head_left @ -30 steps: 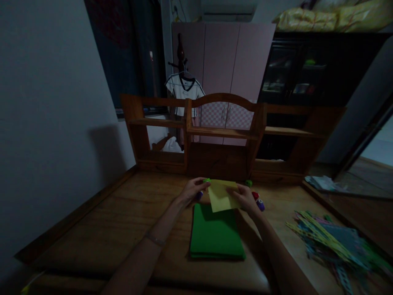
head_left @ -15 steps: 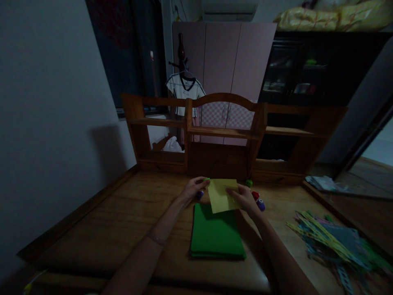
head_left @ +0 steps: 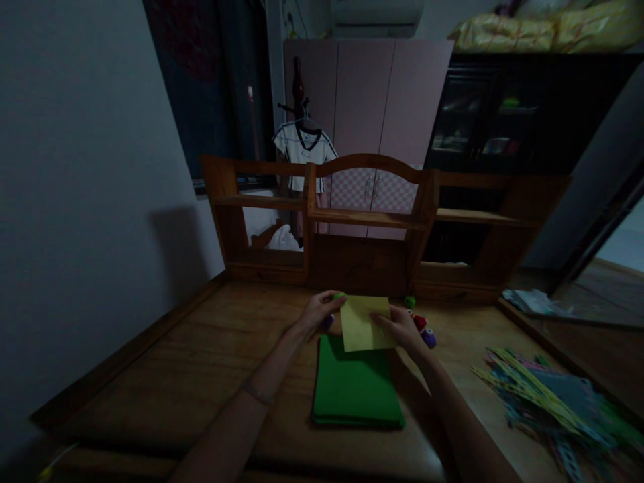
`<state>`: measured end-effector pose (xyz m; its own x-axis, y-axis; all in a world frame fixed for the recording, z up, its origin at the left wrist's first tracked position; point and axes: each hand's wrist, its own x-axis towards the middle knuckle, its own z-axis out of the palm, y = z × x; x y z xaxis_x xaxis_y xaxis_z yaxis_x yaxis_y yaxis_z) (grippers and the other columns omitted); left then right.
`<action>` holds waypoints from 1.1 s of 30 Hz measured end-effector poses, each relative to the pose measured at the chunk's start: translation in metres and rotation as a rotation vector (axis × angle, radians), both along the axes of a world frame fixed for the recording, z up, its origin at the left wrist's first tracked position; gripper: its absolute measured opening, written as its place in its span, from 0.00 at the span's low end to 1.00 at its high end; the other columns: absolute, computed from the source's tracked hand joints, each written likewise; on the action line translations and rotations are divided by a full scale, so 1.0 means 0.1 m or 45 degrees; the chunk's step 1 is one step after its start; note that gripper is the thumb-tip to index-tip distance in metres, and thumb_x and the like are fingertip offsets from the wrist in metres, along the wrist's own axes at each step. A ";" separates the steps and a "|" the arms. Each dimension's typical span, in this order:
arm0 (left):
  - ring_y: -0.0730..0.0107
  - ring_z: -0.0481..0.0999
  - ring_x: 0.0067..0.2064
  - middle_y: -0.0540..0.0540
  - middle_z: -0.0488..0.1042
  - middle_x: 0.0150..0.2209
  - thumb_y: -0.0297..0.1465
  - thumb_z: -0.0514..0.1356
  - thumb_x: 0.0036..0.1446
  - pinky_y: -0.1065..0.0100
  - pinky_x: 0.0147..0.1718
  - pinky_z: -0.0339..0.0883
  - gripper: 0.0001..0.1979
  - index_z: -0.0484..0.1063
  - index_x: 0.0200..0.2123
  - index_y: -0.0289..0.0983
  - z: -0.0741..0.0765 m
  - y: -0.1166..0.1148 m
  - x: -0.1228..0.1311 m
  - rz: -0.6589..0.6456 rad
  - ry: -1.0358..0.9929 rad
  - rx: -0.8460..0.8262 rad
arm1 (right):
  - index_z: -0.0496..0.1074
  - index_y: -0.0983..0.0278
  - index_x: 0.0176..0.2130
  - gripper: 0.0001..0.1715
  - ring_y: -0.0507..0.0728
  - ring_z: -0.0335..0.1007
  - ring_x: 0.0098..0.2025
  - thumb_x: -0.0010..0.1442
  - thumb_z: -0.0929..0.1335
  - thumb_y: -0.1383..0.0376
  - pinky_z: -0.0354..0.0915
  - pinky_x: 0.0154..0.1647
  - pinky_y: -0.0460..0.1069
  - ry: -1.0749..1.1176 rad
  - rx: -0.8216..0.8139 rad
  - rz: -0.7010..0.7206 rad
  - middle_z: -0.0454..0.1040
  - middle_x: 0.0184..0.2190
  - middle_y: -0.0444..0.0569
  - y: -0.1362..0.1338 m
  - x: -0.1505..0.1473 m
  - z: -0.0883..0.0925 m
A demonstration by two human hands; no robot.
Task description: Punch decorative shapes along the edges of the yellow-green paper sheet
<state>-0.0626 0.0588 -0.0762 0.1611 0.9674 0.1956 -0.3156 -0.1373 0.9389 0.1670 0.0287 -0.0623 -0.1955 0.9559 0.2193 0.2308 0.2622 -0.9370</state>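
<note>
My right hand point(head_left: 400, 325) pinches a square sheet of yellow paper point(head_left: 358, 325), its thumb lying over the front. At the sheet's upper left corner, my left hand point(head_left: 319, 310) is closed on a small bright green thing point(head_left: 339, 296) of a kind I cannot make out. Whether those fingers also grip the paper is unclear. Below the yellow sheet, a neat stack of green paper point(head_left: 358, 389) lies on the wooden desk point(head_left: 241, 335). The sheet overlaps the far edge of the stack in view.
Small red and purple toys with eyes point(head_left: 422, 327) sit right of my right hand, near a green toy point(head_left: 410, 302). Another purple toy point(head_left: 328, 320) is partly behind my left hand. A pile of colourful plastic strips point(head_left: 548, 396) lies right. A wooden shelf point(head_left: 367, 216) borders the back.
The yellow sheet has turned slightly and sits more level, its lower edge straighter. Both hands stay nearly in place, and the view has shifted a little.
</note>
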 end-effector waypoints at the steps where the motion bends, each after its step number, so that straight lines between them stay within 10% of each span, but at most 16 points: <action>1: 0.68 0.75 0.36 0.41 0.76 0.39 0.39 0.69 0.42 0.67 0.37 0.65 0.21 0.75 0.38 0.34 0.01 -0.01 0.00 -0.007 0.004 0.016 | 0.75 0.71 0.40 0.23 0.57 0.72 0.31 0.50 0.69 0.56 0.64 0.28 0.47 -0.002 -0.012 0.002 0.77 0.35 0.55 0.01 0.00 -0.01; 33: 0.64 0.74 0.35 0.43 0.77 0.33 0.41 0.69 0.40 0.68 0.34 0.64 0.20 0.76 0.34 0.34 0.12 -0.10 0.05 0.191 0.164 0.079 | 0.75 0.68 0.38 0.23 0.60 0.74 0.33 0.48 0.71 0.53 0.67 0.30 0.49 0.004 -0.077 0.004 0.78 0.33 0.53 0.05 -0.03 -0.12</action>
<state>-0.0573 0.0490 -0.0644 0.0436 0.9692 0.2423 -0.1652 -0.2322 0.9585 0.1640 0.0338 -0.0741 -0.1976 0.9668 0.1622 0.2268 0.2060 -0.9519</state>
